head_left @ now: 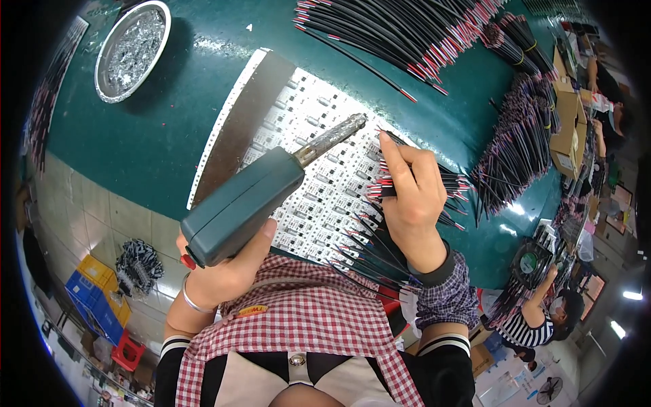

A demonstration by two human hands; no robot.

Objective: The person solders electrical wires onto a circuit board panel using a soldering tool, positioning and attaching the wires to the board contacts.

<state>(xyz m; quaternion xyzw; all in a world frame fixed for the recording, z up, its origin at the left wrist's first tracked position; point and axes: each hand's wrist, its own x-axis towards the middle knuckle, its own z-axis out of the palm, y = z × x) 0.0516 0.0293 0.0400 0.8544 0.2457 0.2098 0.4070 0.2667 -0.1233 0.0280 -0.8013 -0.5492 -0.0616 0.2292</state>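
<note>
My left hand (230, 277) is closed around a dark green soldering gun (247, 203), its long metal tip pointing up and to the right. Under the tip lies a white panel of small circuit boards (305, 220), several rows of components on it. My right hand (415, 193) pinches a black cable with bared red and white wire ends at the panel's right edge, close to the tip. More black cables (383, 186) stick out from beneath that hand. Along the panel's lower right side, several cables (359, 247) lie with their wire ends on the boards.
A round metal bowl (102, 74) of silvery scraps stands at the far left of the green table (169, 146). Black cables (400, 34) fan out at the back, and bundles (519, 149) are heaped to the right beside a cardboard box (568, 132). A co-worker (539, 322) sits at lower right.
</note>
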